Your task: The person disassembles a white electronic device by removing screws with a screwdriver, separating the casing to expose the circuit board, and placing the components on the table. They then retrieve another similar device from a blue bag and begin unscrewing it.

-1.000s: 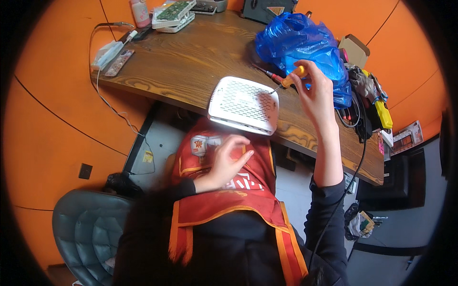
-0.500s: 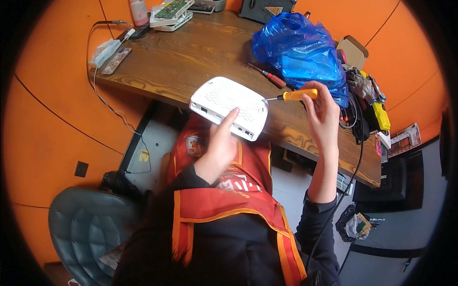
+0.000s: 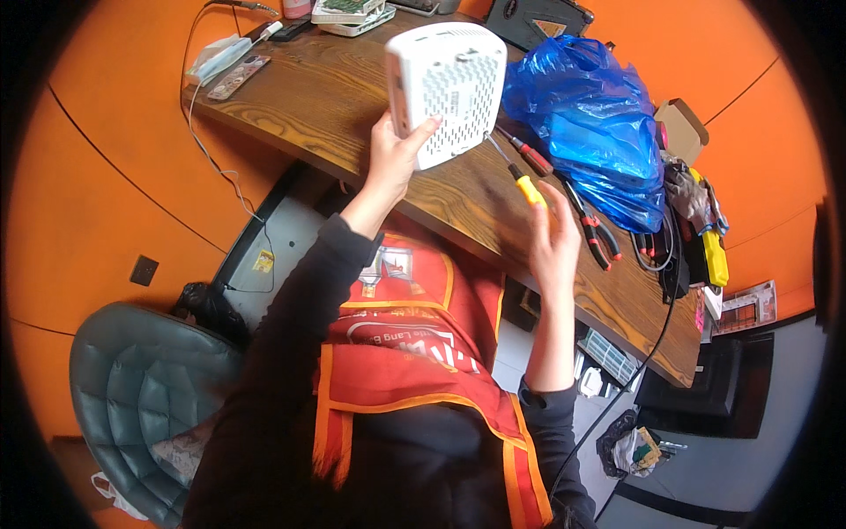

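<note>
My left hand (image 3: pixel 397 154) grips a white router (image 3: pixel 454 97) by its lower left corner, thumb on the vented face. The router is raised above the table and tilted upright, slotted side toward me. My right hand (image 3: pixel 555 231) holds a screwdriver (image 3: pixel 527 187) by the end of its yellow handle. Its metal shaft slants up and left, and the tip meets the router's lower right corner. Just beyond it, a red-handled screwdriver (image 3: pixel 529 157) lies on the table. Pliers with red and black handles (image 3: pixel 592 225) rest to the right of my right hand.
A blue plastic bag (image 3: pixel 586 132) bulges on the wooden table (image 3: pixel 308 97). Grey gloves (image 3: pixel 696 194) and a yellow tool (image 3: pixel 716 256) lie at the right end. Opened white devices (image 3: pixel 357 16) sit at the back. A black cable (image 3: pixel 648 353) hangs down on the right.
The router has been lifted away from me and tipped more upright. My right hand has moved down and left, and the screwdriver has swung to a steeper slant. The pliers have come into sight.
</note>
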Available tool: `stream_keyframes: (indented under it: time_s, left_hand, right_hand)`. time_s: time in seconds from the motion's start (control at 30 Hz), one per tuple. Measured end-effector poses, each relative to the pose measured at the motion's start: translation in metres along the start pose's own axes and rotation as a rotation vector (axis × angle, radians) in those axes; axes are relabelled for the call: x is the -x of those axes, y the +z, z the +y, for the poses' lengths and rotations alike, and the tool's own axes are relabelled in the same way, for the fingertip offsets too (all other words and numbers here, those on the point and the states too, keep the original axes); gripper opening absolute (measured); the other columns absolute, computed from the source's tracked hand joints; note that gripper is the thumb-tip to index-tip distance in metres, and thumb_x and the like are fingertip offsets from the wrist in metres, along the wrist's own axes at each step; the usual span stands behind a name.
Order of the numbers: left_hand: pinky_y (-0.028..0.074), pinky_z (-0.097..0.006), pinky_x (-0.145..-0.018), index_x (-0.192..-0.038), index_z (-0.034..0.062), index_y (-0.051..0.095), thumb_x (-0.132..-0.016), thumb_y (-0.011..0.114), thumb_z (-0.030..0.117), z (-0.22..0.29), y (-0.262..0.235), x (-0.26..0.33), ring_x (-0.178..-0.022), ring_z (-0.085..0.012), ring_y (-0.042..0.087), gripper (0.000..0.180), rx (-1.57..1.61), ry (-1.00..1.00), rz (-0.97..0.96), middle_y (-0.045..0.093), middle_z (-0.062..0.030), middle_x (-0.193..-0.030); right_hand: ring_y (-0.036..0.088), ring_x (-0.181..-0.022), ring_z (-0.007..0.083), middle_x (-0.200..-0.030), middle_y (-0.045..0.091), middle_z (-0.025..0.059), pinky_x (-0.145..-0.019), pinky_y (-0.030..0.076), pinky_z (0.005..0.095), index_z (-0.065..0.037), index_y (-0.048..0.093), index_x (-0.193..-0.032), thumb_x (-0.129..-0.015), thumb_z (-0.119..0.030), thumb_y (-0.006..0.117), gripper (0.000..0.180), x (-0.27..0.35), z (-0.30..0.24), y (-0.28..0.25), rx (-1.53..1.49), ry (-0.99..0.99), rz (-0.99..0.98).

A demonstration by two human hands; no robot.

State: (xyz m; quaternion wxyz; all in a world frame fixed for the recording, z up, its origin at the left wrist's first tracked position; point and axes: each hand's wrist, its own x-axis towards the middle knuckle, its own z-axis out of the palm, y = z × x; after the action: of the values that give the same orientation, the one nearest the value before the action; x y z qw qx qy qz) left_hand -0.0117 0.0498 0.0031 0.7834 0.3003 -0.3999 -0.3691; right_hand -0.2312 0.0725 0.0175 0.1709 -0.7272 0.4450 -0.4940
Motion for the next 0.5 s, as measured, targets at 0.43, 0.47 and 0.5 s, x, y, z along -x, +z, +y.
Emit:
stream_keyframes:
  time_s: [0.43, 0.47, 0.5]
  left_hand:
    - [0.047, -0.03, -0.076, -0.104, -0.0017, 0.053, -0.068, 0.072, 0.011, -0.033, -0.01, -0.018, -0.088, -0.018, 0.06, 0.043, -0.497, 0.065, -0.126, 0.063, -0.0126, -0.096]
    - [0.047, -0.031, -0.076, -0.105, -0.0012, 0.053, -0.067, 0.073, 0.012, -0.034, -0.01, -0.02, -0.088, -0.0189, 0.06, 0.044, -0.579, 0.068, -0.139, 0.062, -0.0129, -0.096]
    - [0.047, -0.032, -0.077, -0.106, -0.0004, 0.053, -0.066, 0.073, 0.015, -0.036, -0.01, -0.023, -0.089, -0.0211, 0.061, 0.047, -0.58, 0.062, -0.187, 0.063, -0.014, -0.096]
  right_hand:
    - [0.059, -0.053, 0.0186, -0.064, 0.061, 0.0122, -0.052, 0.044, 0.0302, -0.003, 0.062, -0.095, -0.083, -0.022, 0.061, 0.023, -0.008, 0.029, 0.027, 0.073, 0.186, 0.001]
    - [0.058, -0.051, 0.0176, -0.061, 0.06, 0.0115, -0.051, 0.044, 0.0303, -0.002, 0.062, -0.095, -0.083, -0.023, 0.06, 0.024, -0.012, 0.031, 0.028, 0.065, 0.264, -0.035]
    - [0.056, -0.047, 0.0157, -0.055, 0.058, 0.0098, -0.051, 0.044, 0.0305, -0.002, 0.062, -0.097, -0.085, -0.024, 0.059, 0.025, -0.016, 0.034, 0.029, 0.029, 0.259, -0.056]
